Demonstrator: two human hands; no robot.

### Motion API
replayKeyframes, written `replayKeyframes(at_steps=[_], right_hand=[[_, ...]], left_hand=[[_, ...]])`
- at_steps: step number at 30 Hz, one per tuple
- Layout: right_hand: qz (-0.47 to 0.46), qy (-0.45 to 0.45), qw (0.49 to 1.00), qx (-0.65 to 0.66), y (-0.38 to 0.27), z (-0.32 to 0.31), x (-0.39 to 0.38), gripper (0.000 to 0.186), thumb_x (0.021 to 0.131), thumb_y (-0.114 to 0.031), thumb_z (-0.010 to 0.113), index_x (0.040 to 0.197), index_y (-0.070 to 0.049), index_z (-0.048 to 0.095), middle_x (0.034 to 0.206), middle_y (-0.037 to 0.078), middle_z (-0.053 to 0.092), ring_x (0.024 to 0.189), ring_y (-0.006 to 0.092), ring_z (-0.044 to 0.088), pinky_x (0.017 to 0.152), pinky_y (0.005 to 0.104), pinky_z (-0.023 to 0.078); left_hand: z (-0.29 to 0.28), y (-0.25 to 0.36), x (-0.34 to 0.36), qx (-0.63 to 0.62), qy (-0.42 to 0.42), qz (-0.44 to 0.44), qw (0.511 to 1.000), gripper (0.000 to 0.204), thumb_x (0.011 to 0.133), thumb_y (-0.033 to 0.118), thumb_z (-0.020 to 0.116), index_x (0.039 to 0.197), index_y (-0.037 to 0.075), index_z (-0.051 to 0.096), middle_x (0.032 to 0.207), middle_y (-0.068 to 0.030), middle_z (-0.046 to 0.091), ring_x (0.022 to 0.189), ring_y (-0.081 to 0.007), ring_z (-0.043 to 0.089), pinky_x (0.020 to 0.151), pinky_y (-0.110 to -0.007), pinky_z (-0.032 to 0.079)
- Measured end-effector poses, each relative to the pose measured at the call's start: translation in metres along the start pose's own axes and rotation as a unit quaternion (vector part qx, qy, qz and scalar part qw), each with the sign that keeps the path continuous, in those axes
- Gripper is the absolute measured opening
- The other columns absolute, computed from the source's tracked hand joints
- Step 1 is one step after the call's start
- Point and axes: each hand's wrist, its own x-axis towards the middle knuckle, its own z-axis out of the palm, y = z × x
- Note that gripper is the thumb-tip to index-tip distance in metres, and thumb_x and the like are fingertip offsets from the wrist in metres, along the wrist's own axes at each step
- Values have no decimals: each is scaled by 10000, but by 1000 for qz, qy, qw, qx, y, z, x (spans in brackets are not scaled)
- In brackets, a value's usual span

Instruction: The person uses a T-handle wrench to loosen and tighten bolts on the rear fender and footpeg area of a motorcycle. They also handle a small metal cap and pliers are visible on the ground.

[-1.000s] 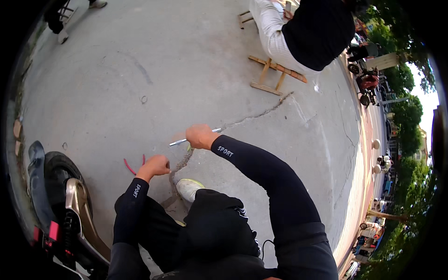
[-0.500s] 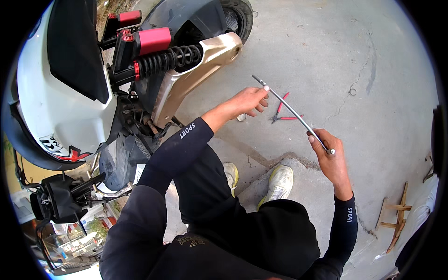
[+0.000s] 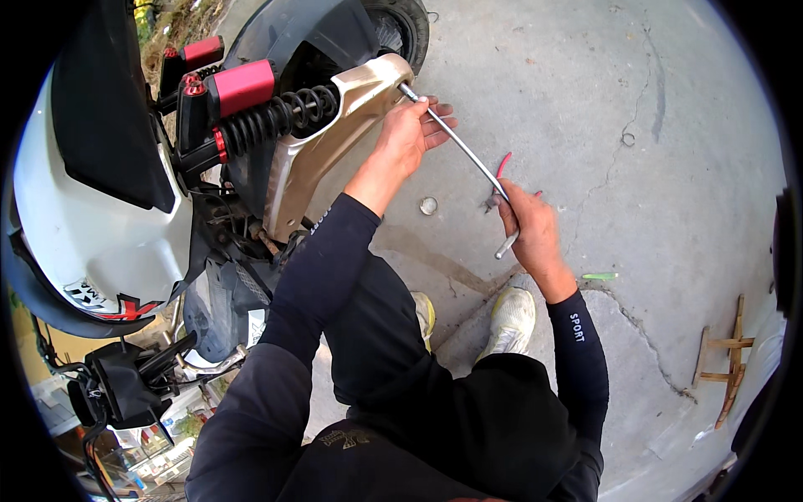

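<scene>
Long metal wrench (image 3: 468, 152) lay slantwise across both hands, one end up by the scooter (image 3: 109, 243), the other low and to the right. Right hand (image 3: 531, 230): grip closed around the lower part of the rod, fingers wrapped. Bent end stuck out just below that grip, pointing down and left. Left hand (image 3: 410, 134): grip loose, fingers partly spread, thumb tip against the rod close under the socket end; the rod passed over the fingers. Could not tell whether that grip had any real hold on it. Middle of the rod ran bare between the two grips. Socket end stood at the rounded tip of the tan metal bar (image 3: 293, 167), near the wheel (image 3: 416, 38); too small to tell whether it was seated there.

Scooter stood along the left: white body, coil spring (image 3: 276, 117) and red canister (image 3: 244, 87) beside the bar. On the concrete ground (image 3: 569, 100), red-handled pliers (image 3: 503, 165) lay beyond the right hand, partly hidden by it. Small round cap (image 3: 428, 206) lay below the left hand, apart from it. Green strip (image 3: 600, 276) lay near the right wrist. Wooden stool (image 3: 723, 360) stood farther off, right. Pale shoes (image 3: 512, 322) showed below the hands.
</scene>
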Motion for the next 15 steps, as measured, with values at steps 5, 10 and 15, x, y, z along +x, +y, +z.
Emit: replayKeyframes(at_steps=[5, 10, 15], right_hand=[[-107, -8, 978, -177, 9, -9, 12, 296, 856, -115, 667, 1145, -59, 638, 683, 88, 587, 614, 251, 607, 567, 375, 461], [-15, -4, 999, 44, 12, -3, 10, 323, 850, -97, 661, 1168, -50, 634, 675, 61, 559, 613, 232, 577, 577, 370, 442], [-11, 7, 998, -54, 15, -4, 12, 329, 831, -107, 688, 1155, -64, 649, 663, 55, 536, 614, 209, 555, 613, 358, 458]], left_hand=[[10, -2, -1, -27, 37, 12, 999, 271, 1061, 254, 377, 1145, 23, 493, 1079, -123, 628, 1001, -299, 674, 818, -407, 554], [19, 0, -5, -2, 72, 7, 997, 272, 1062, 280, 376, 1130, 34, 473, 1058, -111, 610, 985, -312, 678, 814, -431, 540], [21, -3, 1, -5, 86, 1, 996, 267, 1063, 281, 370, 1109, 37, 469, 1030, -110, 615, 968, -310, 677, 821, -429, 537]])
